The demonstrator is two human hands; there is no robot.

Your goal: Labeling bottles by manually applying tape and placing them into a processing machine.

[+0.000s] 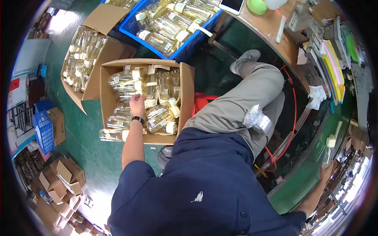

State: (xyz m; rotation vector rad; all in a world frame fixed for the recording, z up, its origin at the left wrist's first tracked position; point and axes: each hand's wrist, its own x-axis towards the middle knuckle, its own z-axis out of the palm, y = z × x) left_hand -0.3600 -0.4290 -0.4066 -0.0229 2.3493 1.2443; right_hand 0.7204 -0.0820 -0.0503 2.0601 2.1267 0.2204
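Observation:
My left hand (137, 107), with a dark watch on its wrist, is in an open cardboard box (187, 102) among clear bottles (159, 118) with cream caps and straps. Its fingers are curled together; what they hold, if anything, is hidden by the hand. Far out to the right, my right hand (326, 173) is wrapped round the lower part of a clear bottle (329, 151) with a cream cap and a strap pointing away. That bottle is over a green conveyor belt (291, 192). Another bottle (111, 135) lies at the box's near left corner.
Behind the box stands a blue crate (181, 53) of bottles; a second bottle-filled carton (96, 88) is at the left. A wooden table (262, 25) holds a white phone (232, 5). A red hose (294, 114) runs beside the belt. Crumpled clear wrap (256, 118) lies on my lap.

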